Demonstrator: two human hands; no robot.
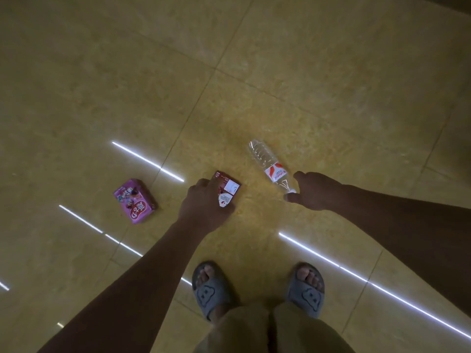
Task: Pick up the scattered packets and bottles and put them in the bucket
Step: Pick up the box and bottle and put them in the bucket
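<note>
- A dark red packet (228,191) lies on the floor, gripped by the left hand (204,207), whose fingers curl over the packet's near left edge.
- A clear plastic bottle (270,166) with a red and white label lies on its side just beyond the right hand (316,192), cap end towards it.
- The right hand's thumb and forefinger sit either side of the cap; whether they pinch it cannot be told.
- A pink packet (135,201) lies on the floor to the left of the left hand, apart from it.
- Yellow floor tiles (254,72) carry bright white light streaks (147,161).
- Below the hands, two feet in grey slippers (207,291) stand side by side.
</note>
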